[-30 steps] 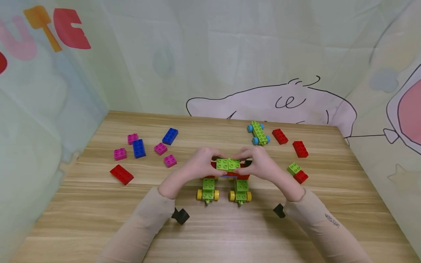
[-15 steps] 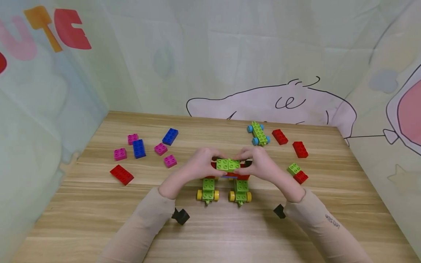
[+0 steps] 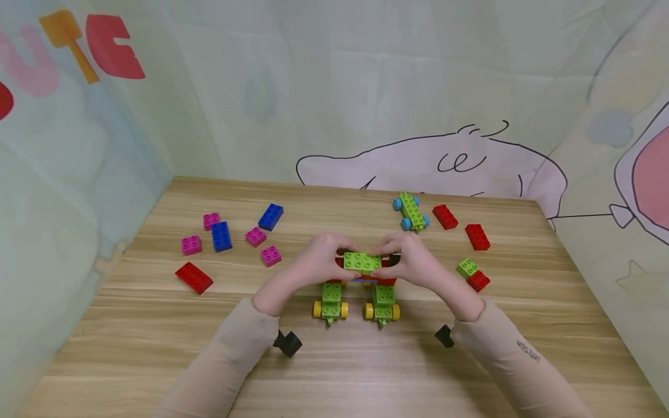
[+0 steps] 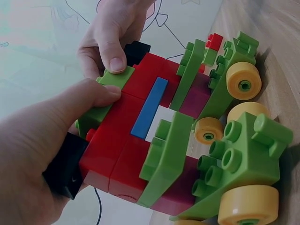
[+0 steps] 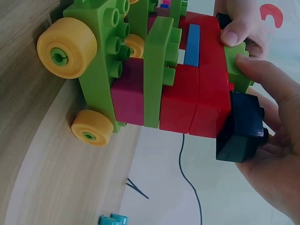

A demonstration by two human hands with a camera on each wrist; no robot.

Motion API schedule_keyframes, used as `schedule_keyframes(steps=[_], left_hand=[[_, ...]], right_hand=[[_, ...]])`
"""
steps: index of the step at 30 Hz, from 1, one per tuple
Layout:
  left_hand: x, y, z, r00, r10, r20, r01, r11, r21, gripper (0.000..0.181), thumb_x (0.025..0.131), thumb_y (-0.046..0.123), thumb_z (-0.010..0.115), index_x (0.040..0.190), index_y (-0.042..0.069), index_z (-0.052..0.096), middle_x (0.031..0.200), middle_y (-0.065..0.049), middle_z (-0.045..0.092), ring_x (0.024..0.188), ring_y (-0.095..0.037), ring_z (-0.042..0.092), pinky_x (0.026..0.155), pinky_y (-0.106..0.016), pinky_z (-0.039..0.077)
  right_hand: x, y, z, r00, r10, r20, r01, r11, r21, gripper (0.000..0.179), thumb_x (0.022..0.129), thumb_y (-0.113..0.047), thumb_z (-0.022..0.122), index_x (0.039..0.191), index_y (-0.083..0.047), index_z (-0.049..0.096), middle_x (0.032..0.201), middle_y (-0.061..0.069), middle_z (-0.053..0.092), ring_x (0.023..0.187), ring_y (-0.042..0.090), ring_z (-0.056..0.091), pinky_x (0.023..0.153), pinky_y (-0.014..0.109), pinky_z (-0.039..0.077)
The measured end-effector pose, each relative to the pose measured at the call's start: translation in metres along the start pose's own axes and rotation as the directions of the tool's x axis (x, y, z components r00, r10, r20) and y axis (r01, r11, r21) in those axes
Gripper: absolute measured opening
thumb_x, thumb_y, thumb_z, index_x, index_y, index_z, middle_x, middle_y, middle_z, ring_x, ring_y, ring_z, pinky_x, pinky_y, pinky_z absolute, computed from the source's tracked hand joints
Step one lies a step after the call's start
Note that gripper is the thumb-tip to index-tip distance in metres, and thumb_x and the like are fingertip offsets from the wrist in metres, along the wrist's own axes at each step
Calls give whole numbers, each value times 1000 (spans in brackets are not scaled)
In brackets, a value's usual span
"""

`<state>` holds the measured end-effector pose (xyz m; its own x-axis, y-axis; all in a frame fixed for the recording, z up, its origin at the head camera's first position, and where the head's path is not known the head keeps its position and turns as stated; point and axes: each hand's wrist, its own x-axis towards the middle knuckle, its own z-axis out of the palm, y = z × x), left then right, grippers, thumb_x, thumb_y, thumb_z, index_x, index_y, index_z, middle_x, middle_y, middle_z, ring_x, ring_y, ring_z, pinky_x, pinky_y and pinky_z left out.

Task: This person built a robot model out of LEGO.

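Note:
Between my hands stands a toy-brick build on two green wheeled bases (image 3: 331, 293) with yellow wheels. Purple bricks (image 5: 127, 91) and green plates (image 5: 157, 72) rise from the bases to red bricks (image 4: 115, 115) bridged by a blue piece (image 4: 151, 108). On top sit two light-green bricks (image 3: 362, 263) side by side. My left hand (image 3: 319, 258) pinches the left one between thumb and fingers; my right hand (image 3: 410, 258) pinches the right one. Black bricks (image 5: 241, 126) stand at both ends of the red layer, partly covered by the hands.
Pink bricks (image 3: 270, 256), blue bricks (image 3: 221, 236) and a red brick (image 3: 194, 277) lie on the wooden table (image 3: 366, 371) to the left. At the right are more red bricks (image 3: 478, 237), a small green brick (image 3: 467, 267) and a green wheeled base with blue wheels (image 3: 411, 212).
The right light-green brick has shifted very slightly under the right fingers. Both hands keep their place and their pinch.

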<state>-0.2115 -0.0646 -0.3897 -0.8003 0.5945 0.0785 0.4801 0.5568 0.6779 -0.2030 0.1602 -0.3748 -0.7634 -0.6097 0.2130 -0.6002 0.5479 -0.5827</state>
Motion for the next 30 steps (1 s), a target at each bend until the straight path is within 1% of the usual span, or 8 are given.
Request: schedule_keyframes(steps=[4,13,19,27,30], left_hand=[[0,0,1,1000,-12,0,12,1000,1,41,80,23,81,117,8,71,117,-7,71,105,-20,64,89,-35,55],[0,1,1,999,-47,3,47,999,-18,42,80,23,81,118,8,70,118,-8,70,106,-21,64,91,-38,55],[1,1,0,999,-48,0,48,999,2,43,79,25,82,117,9,71,118,-7,70,107,-20,64,91,-36,54],[1,2,-3,998,-57,23,57,998,8,44,79,26,81,119,10,70,120,-7,70,107,-20,63,92,-36,54],[0,2,-3,999,-47,25,46,999,20,44,80,26,81,119,10,70,119,-6,70,106,-18,63,90,-34,54]], right_hand=[[0,2,0,1000,1,4,-1,1000,7,32,75,-11,84,104,-1,76,92,7,71,78,16,59,65,22,51],[1,4,0,1000,-11,0,11,1000,20,29,75,-11,84,102,-1,77,92,8,73,81,16,62,69,24,54],[1,4,0,1000,3,5,-4,1000,18,29,76,-12,84,102,-2,76,93,7,73,81,16,61,70,25,53],[0,4,-1,999,33,11,-33,999,19,32,76,-13,83,105,-3,76,91,5,73,78,14,58,69,24,50],[0,3,0,999,44,14,-45,999,28,32,77,-13,83,106,-3,75,93,5,73,80,15,61,72,26,53]])
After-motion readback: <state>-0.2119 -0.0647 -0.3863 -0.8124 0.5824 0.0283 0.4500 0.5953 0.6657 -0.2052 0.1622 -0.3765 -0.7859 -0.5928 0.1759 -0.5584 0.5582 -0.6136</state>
